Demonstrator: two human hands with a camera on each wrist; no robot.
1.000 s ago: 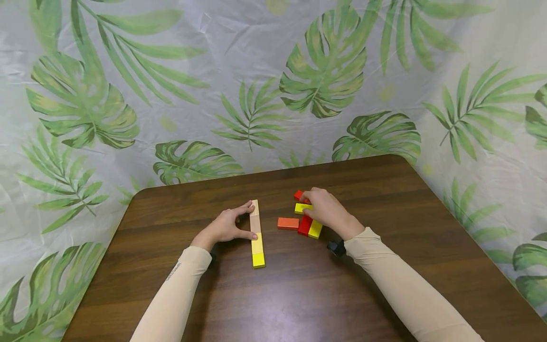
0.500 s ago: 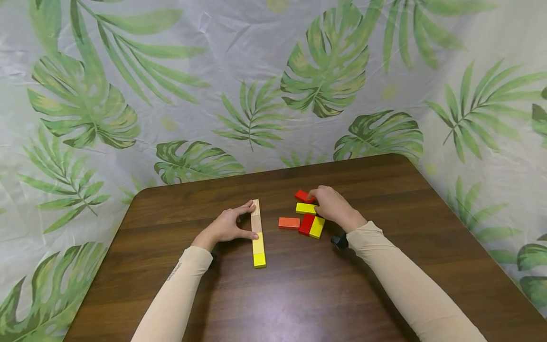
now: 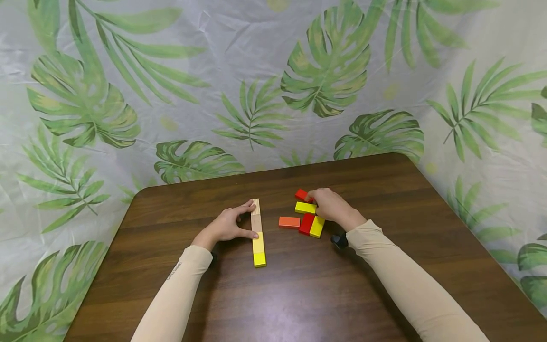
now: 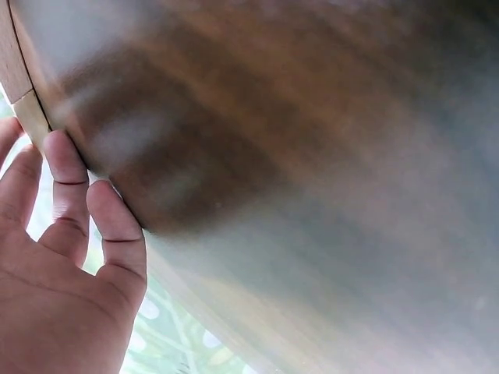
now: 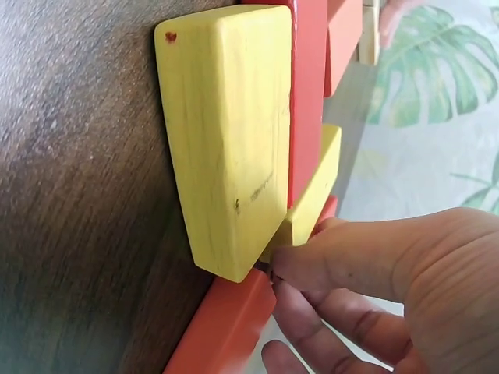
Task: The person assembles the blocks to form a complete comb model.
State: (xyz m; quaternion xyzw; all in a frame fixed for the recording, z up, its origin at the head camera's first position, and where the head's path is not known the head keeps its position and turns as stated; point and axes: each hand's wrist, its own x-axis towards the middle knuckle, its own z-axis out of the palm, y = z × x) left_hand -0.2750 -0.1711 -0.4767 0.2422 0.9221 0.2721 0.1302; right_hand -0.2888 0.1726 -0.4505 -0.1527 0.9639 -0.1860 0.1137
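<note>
My left hand (image 3: pixel 224 225) rests against a straight row of wooden blocks, its thumb and index finger spread along the left side. In that row are a plain wood block (image 3: pixel 255 208), a pinkish wood block (image 3: pixel 256 223), a pale yellow block (image 3: pixel 258 244) and a brighter yellow block (image 3: pixel 259 260). My right hand (image 3: pixel 334 207) pinches the right end of a red block (image 3: pixel 301 194), which the fingers partly cover. Just before it lies a yellow block (image 3: pixel 304 207). In the right wrist view, the curled fingers are also close to an orange-red block (image 5: pixel 222 323).
An orange block (image 3: pixel 289 222) lies between the row and the group on the right. A second red block (image 3: pixel 306 224) sits side by side with another yellow block (image 3: pixel 317 227). All are on a brown wooden table (image 3: pixel 273 304), before a leaf-print cloth (image 3: pixel 239 42).
My right hand moves slightly right, off the yellow block, then back a little to the left at the red block's end. My left hand stays at the row.
</note>
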